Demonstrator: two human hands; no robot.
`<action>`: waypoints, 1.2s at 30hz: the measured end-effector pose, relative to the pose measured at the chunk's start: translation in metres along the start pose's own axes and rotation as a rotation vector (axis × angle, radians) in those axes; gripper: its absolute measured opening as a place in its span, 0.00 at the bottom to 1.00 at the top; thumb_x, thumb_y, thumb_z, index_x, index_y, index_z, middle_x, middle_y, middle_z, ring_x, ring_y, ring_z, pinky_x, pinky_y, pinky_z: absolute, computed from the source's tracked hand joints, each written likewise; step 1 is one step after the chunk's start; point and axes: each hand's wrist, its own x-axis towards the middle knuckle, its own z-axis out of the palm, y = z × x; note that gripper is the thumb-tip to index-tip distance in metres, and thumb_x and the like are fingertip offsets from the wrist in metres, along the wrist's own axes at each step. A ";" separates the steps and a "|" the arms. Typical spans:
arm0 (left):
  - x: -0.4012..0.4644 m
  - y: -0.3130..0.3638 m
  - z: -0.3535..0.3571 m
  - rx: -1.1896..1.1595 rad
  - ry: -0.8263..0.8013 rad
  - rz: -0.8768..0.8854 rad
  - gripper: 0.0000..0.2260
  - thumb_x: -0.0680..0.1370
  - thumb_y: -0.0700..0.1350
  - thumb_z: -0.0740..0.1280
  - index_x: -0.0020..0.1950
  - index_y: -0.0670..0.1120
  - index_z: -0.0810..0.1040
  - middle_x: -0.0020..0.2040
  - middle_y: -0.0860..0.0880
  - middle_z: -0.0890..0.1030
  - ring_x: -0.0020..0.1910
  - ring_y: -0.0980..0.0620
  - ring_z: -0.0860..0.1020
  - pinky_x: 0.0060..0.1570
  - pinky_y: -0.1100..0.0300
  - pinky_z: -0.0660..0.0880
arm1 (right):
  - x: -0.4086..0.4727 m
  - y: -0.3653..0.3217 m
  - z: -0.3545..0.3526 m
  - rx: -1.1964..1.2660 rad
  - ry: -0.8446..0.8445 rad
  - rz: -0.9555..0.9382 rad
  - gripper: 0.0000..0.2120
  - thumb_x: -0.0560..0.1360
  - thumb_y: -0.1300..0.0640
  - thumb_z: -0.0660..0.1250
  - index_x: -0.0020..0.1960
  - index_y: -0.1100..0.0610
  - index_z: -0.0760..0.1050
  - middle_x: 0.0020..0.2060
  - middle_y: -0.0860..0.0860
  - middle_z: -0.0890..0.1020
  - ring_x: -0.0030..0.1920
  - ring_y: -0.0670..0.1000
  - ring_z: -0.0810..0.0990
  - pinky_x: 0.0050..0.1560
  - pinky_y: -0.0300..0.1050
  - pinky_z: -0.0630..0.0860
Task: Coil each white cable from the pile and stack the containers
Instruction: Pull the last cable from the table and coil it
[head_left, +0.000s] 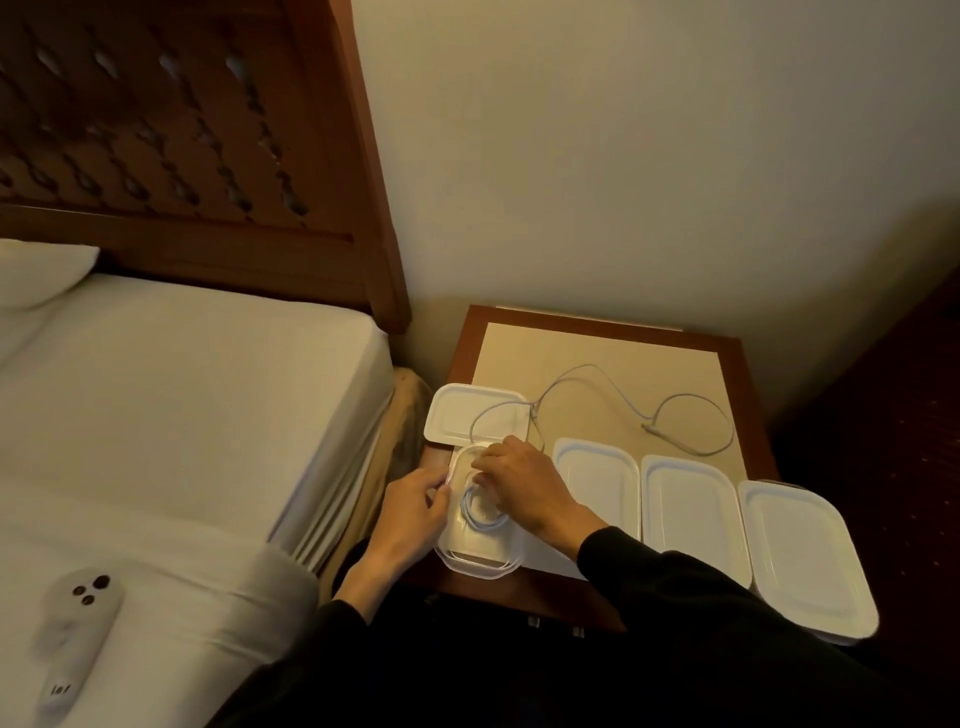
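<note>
Clear container (478, 558) — left hand (410, 512) pinches its rim, steadying it — while curled right-hand (524, 486) fingers press coiled cable (480, 512) inside.

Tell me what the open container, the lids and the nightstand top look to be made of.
Open container: clear, glossy plastic, apparently; the coiled cable and tabletop show through its walls.
Lids, e.g. the loose lid: opaque white plastic, smooth with a moulded raised rim and soft sheen.
Nightstand: reddish-brown wood-look frame around a pale beige matte inset panel; whether laminate, stone or painted board cannot be told.
</note>
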 end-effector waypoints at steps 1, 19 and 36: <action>0.001 -0.002 0.002 -0.004 -0.002 0.002 0.12 0.79 0.41 0.63 0.55 0.52 0.83 0.43 0.58 0.80 0.42 0.64 0.76 0.39 0.74 0.67 | 0.000 0.002 -0.004 0.065 0.050 0.049 0.10 0.79 0.53 0.64 0.53 0.55 0.83 0.49 0.52 0.84 0.47 0.53 0.78 0.47 0.49 0.77; 0.111 0.040 0.011 0.250 0.007 -0.046 0.10 0.79 0.50 0.67 0.55 0.47 0.83 0.53 0.52 0.82 0.45 0.59 0.75 0.45 0.64 0.72 | 0.038 0.088 -0.031 0.263 -0.365 0.572 0.10 0.76 0.62 0.65 0.48 0.50 0.83 0.54 0.50 0.81 0.52 0.53 0.79 0.56 0.48 0.77; 0.177 0.158 -0.001 -0.138 -0.090 -0.070 0.18 0.80 0.51 0.64 0.35 0.43 0.80 0.29 0.50 0.76 0.26 0.53 0.72 0.28 0.62 0.70 | 0.030 0.136 -0.097 0.228 -0.305 0.282 0.24 0.70 0.48 0.75 0.65 0.45 0.75 0.60 0.46 0.68 0.60 0.47 0.64 0.62 0.44 0.67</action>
